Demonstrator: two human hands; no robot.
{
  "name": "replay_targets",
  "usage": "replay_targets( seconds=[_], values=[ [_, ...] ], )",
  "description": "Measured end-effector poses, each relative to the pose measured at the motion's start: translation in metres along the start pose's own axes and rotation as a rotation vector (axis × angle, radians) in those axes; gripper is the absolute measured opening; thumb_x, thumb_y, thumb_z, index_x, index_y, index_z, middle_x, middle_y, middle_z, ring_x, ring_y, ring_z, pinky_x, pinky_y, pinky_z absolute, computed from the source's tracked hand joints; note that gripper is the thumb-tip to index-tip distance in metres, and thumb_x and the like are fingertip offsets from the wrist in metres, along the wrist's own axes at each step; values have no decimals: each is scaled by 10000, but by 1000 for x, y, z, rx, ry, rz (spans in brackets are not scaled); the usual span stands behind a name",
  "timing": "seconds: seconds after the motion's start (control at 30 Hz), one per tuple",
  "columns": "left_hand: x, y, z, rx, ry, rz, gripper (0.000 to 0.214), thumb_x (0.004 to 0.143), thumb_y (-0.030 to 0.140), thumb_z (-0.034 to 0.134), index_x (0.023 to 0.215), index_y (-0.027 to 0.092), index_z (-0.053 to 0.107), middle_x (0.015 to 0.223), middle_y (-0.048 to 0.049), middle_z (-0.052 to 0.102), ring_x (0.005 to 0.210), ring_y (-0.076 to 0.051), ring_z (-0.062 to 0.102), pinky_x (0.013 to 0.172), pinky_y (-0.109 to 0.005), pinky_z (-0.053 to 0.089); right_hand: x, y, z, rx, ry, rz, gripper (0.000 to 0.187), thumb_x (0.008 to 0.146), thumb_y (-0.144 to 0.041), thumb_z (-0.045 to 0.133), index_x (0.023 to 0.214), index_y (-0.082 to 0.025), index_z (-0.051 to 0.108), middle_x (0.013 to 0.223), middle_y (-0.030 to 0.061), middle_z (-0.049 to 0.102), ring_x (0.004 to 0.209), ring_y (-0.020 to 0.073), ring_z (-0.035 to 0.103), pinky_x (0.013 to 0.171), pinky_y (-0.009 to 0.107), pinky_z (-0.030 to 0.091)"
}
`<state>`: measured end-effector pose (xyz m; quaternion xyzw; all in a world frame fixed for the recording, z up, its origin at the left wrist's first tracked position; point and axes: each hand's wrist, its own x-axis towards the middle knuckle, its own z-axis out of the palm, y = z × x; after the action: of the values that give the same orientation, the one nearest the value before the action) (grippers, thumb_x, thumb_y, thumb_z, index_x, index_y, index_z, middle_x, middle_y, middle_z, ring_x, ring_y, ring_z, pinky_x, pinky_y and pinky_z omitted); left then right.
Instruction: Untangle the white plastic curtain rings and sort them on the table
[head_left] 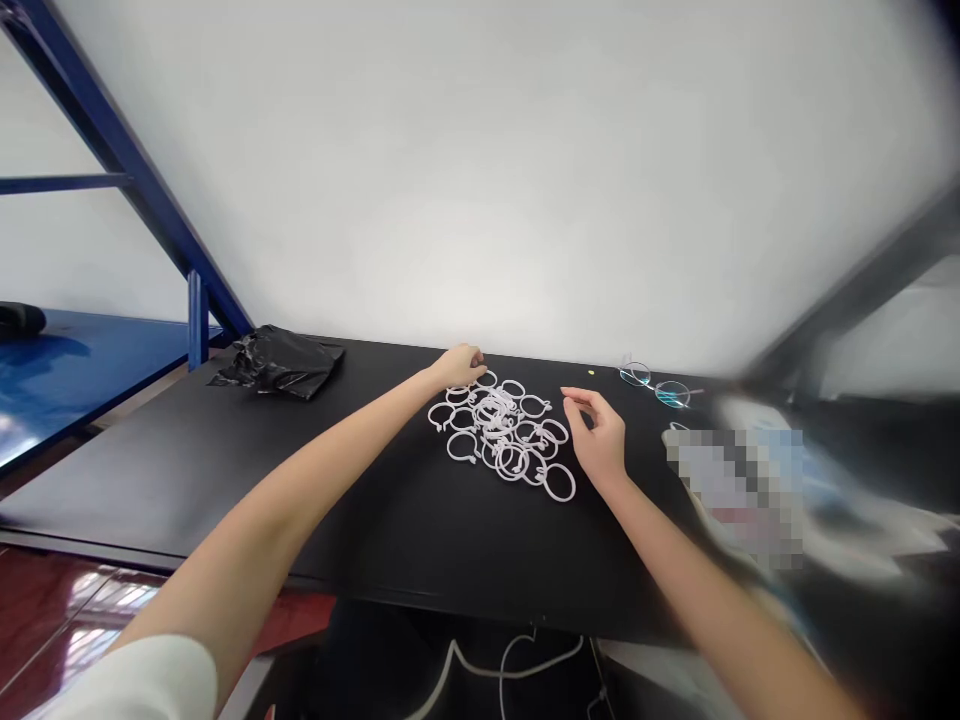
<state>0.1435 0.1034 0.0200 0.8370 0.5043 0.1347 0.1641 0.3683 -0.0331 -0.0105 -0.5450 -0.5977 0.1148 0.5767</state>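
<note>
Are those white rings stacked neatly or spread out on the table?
Spread out: the white rings lie scattered on the black table, overlapping in the middle, with looser ones around the edge.

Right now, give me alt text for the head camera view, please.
A person's left hand is at the far edge of loosely piled white rings on a black table, the right hand beside them. A black plastic bag lies left, eyeglasses right.

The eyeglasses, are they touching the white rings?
Apart. The head view shows black tabletop and the right hand between the white rings and the eyeglasses.
</note>
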Motion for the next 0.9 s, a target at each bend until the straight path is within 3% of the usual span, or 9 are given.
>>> replay_targets(
  seconds=[0.13, 0.3, 0.47, 0.53, 0.63, 0.7, 0.73, 0.8, 0.9],
  values=[
    [30, -2, 13, -14, -50, -70, 347, 940, 342, 577, 1233, 158, 561, 1233, -99, 587, 1049, -223, 614, 877, -431, 544, 2, 6, -3, -14, 29, -18, 182, 869, -306, 570, 924, -180, 688, 989, 99, 730, 935, 234, 691, 872, 408, 558],
    [26, 0, 7, -78, 125, -85, 354, 935, 343, 585, 1234, 157, 561, 1238, -102, 584, 1056, -226, 612, 881, -435, 542, 5, 8, -7, -35, 61, -46, 181, 871, -283, 559, 905, -162, 690, 940, 109, 730, 885, 235, 695, 817, 406, 571],
    [-28, 10, -6, -166, 383, 30, 246, 1002, 234, 401, 1137, 116, 570, 967, -87, 659, 812, -146, 628, 796, -315, 531, -2, -12, -5, -29, 9, -136, 166, 889, -282, 566, 917, -176, 690, 925, 88, 727, 854, 219, 689, 819, 404, 569],
    [-61, 21, -1, -192, 424, 127, 206, 984, 272, 449, 1075, 146, 584, 913, -54, 657, 759, -127, 608, 742, -265, 517, -10, -27, -4, -19, -67, -204, 125, 867, -274, 624, 932, -200, 702, 929, 64, 728, 867, 211, 688, 841, 390, 566],
    [-108, 39, 13, -227, 442, 294, 170, 969, 285, 479, 984, 176, 609, 869, -28, 645, 753, -114, 595, 714, -231, 501, -25, -50, -2, -26, -249, -533, 197, 848, -216, 678, 1043, -219, 699, 1063, 83, 712, 966, 224, 681, 876, 393, 567],
    [-128, 49, 21, -272, 503, 545, 165, 967, 217, 458, 985, 159, 612, 851, -46, 633, 723, -116, 579, 664, -235, 490, -32, -58, 0, -40, -304, -698, 213, 851, -185, 683, 1059, -230, 692, 1109, 94, 688, 926, 207, 682, 786, 358, 595],
    [-135, 53, 23, -304, 534, 592, 154, 960, 194, 465, 971, 155, 614, 825, -41, 623, 691, -108, 564, 633, -225, 483, -34, -60, 0, -46, -309, -739, 177, 854, -174, 681, 1022, -230, 694, 1096, 94, 683, 887, 195, 680, 725, 335, 600],
    [-142, 58, 23, -403, 572, 611, 131, 943, 180, 497, 930, 157, 625, 771, -25, 603, 651, -97, 542, 591, -207, 480, -36, -61, 2, -76, -318, -781, 87, 861, -157, 673, 923, -215, 688, 1020, 90, 685, 796, 174, 666, 617, 298, 582],
    [-147, 65, 18, -612, 527, 492, 98, 916, 217, 561, 889, 164, 639, 750, -18, 604, 673, -100, 562, 572, -185, 503, -36, -59, 3, -137, -384, -809, 64, 878, -132, 647, 867, -194, 655, 881, 75, 686, 729, 168, 642, 586, 293, 555]
  ],
)
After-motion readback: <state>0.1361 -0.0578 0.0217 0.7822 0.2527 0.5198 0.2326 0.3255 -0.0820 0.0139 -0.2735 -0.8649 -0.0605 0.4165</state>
